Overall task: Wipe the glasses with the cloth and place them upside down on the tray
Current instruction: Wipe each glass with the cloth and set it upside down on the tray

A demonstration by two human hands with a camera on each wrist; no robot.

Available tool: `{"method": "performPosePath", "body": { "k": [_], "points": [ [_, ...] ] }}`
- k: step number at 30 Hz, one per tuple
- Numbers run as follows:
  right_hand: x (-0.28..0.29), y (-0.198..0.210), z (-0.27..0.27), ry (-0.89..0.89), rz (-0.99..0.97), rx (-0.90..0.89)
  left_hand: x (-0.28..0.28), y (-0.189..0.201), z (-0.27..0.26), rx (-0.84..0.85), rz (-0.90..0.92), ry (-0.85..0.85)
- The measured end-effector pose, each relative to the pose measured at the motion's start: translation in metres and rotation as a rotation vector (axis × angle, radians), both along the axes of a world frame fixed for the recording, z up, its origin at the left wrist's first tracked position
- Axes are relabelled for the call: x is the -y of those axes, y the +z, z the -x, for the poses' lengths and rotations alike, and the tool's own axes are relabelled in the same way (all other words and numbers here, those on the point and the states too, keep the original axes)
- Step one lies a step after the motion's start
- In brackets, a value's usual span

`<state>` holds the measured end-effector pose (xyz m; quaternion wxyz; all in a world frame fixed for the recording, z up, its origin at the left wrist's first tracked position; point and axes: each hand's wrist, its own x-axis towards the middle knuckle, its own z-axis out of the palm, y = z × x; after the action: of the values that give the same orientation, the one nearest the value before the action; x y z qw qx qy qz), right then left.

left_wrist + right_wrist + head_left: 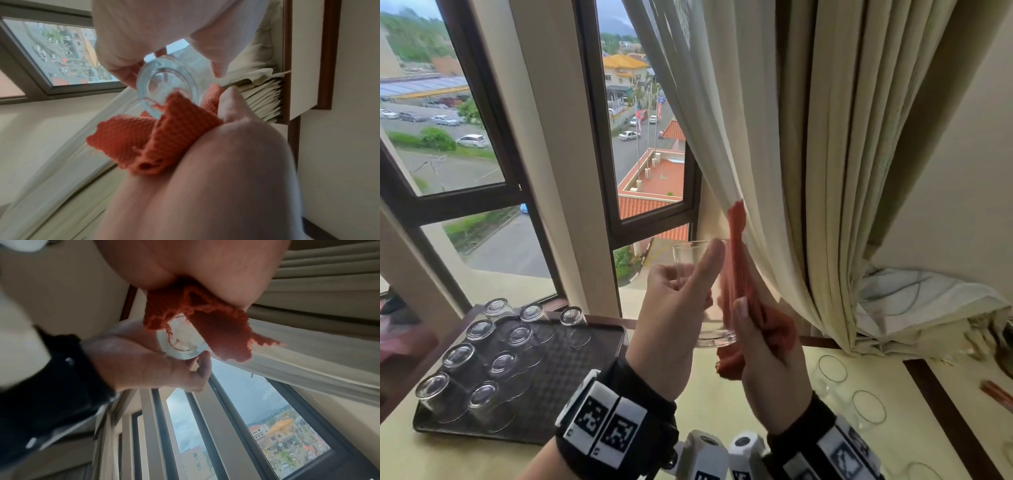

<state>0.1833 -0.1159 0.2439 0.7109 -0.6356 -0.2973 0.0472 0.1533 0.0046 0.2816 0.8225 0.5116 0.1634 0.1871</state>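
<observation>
My left hand [678,295] holds a clear glass [686,257] upright in the air, fingers curled round it and thumb pointing up. My right hand [756,346] grips an orange cloth [777,329] and presses it against the glass's right side and base. The left wrist view looks at the thick glass base [164,86], with the cloth [164,134] bunched under it. In the right wrist view the cloth [222,327] covers part of the base [183,344]. A dark tray [585,359] at the lower left holds several glasses [479,330] upside down.
Two or three upright glasses [832,373] stand on the pale table [709,404] at the right. Cream curtains [808,171] hang just behind the hands. A window [650,154] lies ahead, and a bundled white cloth [914,301] sits at the far right.
</observation>
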Motion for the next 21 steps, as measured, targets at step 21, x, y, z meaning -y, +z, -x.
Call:
{"method": "performPosePath", "body": {
  "k": [21],
  "points": [
    [0.011, -0.019, 0.017, -0.015, 0.174, 0.416, 0.001, 0.005, -0.003, 0.031, -0.061, 0.028]
  ]
}}
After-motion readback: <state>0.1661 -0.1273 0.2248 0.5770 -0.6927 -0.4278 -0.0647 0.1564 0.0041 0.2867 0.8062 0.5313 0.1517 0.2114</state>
